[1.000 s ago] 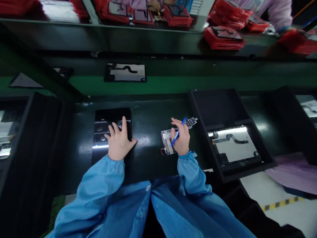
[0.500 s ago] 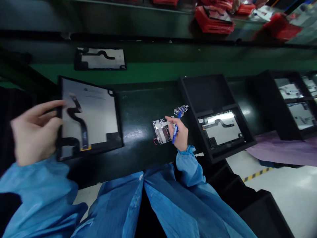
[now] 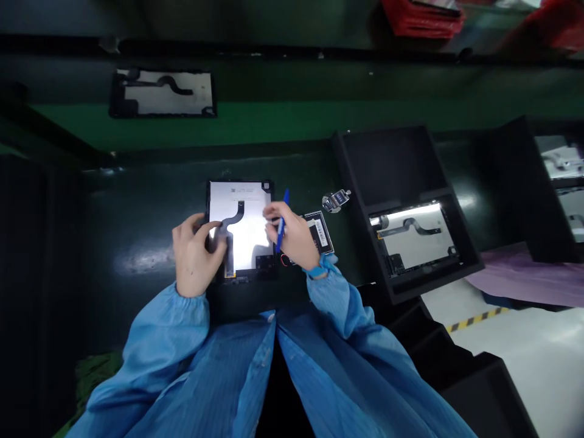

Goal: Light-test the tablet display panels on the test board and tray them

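A display panel (image 3: 216,201) lies back side up on the dark bench, with a black ribbon cable (image 3: 238,213) curving across its bright back. My left hand (image 3: 196,255) grips the panel's left side, thumb and forefinger curled over it close to the cable. A slim blue pen-like tool (image 3: 280,234) is held in my right hand (image 3: 296,237), whose fingertips hover over or touch the panel's right side; I cannot tell which. Partly under that hand is a small circuit board (image 3: 320,234) with a white label. A small metal-looking part (image 3: 336,201) sits behind it.
A black tray (image 3: 392,161) on the right holds another panel (image 3: 413,237) with a cable. One more panel (image 3: 182,100) stands at the back left. Red packets (image 3: 424,21) are on the shelf above. A second black tray (image 3: 506,182) stands far right, near purple cloth (image 3: 524,277).
My left hand has brought the display panel rightward and down onto the bench, beside the circuit board. My right hand has shifted left to the panel, still holding the blue tool.
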The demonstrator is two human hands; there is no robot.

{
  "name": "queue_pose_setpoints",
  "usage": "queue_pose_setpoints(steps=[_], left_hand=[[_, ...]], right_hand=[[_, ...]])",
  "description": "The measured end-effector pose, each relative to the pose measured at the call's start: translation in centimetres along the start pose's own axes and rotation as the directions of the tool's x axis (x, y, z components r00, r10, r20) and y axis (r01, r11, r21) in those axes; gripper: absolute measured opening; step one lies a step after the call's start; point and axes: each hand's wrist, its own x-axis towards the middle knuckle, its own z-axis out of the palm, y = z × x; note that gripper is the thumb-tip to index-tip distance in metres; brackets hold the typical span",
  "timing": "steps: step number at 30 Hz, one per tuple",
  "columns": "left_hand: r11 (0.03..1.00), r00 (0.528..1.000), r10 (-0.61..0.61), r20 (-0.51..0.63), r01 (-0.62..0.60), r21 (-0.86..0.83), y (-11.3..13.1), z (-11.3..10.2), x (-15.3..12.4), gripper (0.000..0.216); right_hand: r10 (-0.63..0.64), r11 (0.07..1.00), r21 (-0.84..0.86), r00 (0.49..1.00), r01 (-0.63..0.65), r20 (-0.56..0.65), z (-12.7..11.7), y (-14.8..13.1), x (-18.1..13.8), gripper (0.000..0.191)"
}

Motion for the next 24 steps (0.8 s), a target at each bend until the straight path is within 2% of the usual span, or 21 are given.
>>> queue_pose_setpoints(steps=[3, 6, 8, 10, 13, 16, 18, 21, 24], left_hand=[[1.000, 0.999, 0.011, 0.034, -0.012, 0.023, 0.2, 0.5, -0.2, 0.035], [1.000, 0.999, -0.003, 0.041, 0.002, 0.010, -0.1, 0.8, -0.4, 0.035], [1.000, 0.999, -0.007, 0.036, 0.007, -0.002, -0.3, 0.9, -0.5, 0.033], [1.000, 0.999, -0.008, 0.036, 0.009, -0.009, -0.5, 0.9, -0.5, 0.035], [1.000, 0.999, -0.018, 0.037, 0.019, -0.023, -0.7, 0.8, -0.5, 0.042], [0.999, 0.999, -0.032, 0.039, 0.033, -0.034, -0.7, 0.9, -0.5, 0.047], [0.999, 0.999, -0.035, 0.038, 0.036, -0.039, -0.7, 0.9, -0.5, 0.049], [0.997, 0.999, -0.031, 0.033, 0.033, -0.067, -0.6, 0.7, -0.3, 0.055], [0.982, 0.999, -0.022, 0.031, 0.027, -0.189, -0.4, -0.1, 0.3, 0.046]], right_hand=[[-0.003, 0.999, -0.035, 0.996, 0.006, 0.084, 2.0, -0.1, 4.2, 0.036], [0.030, 0.999, -0.049, 0.983, -0.021, 0.181, 3.4, -0.2, 6.7, 0.027], [0.032, 0.999, -0.018, 0.965, -0.028, 0.259, 3.7, -0.3, 7.1, 0.021], [-0.012, 0.999, -0.040, 0.957, 0.024, 0.289, 3.6, -0.5, 6.9, 0.022], [-0.105, 0.960, -0.225, 0.957, 0.169, 0.269, 3.3, -0.5, 6.1, 0.033], [-0.133, 0.916, -0.333, 0.953, 0.223, 0.271, 3.3, -0.3, 5.6, 0.036], [-0.135, 0.933, -0.287, 0.950, 0.217, 0.280, 3.4, 0.0, 5.5, 0.033], [-0.148, 0.974, -0.116, 0.933, 0.195, 0.327, 3.4, 0.1, 5.5, 0.031], [-0.213, 0.974, -0.006, 0.932, 0.225, 0.295, 2.9, -0.7, 5.2, 0.025]])
